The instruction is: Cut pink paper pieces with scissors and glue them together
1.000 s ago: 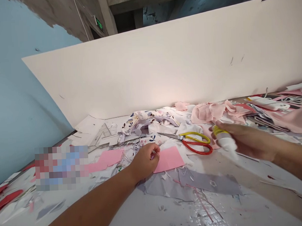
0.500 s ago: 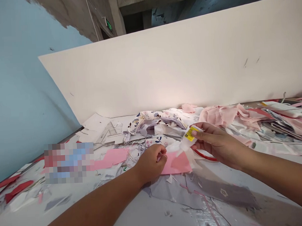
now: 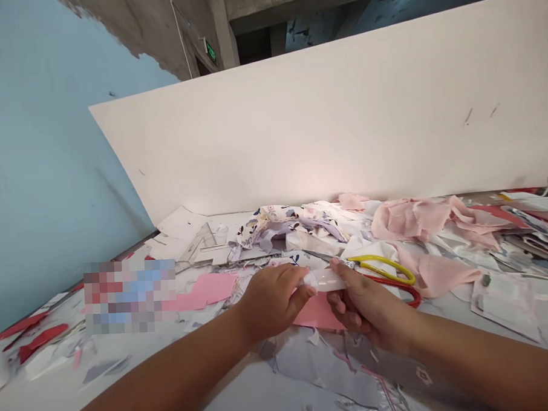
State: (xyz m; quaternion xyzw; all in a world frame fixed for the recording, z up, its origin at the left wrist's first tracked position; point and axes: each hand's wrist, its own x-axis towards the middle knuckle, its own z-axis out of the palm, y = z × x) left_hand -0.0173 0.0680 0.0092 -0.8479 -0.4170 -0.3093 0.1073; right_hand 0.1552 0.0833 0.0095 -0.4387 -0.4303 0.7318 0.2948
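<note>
A small translucent white bottle, most likely glue, lies sideways between my two hands above the table. My right hand is closed around its body. My left hand pinches the white cap end between thumb and fingers. Whether that cap is loose, I cannot tell. Under the hands lies a pink piece of paper or cloth, partly covered by them. Scissors with one yellow and one red handle rest just behind my right hand. The bottle's yellow label does not show now.
Floral fabric is heaped behind the hands, with light pink cloth to the right. Farther left are pink pieces, red scraps and a clear set square. A tall white board closes off the back.
The bottle has turned level and its label has gone out of sight. My left hand has come up to the cap end. The scissors, earlier mostly covered, now show fully at the handles.
</note>
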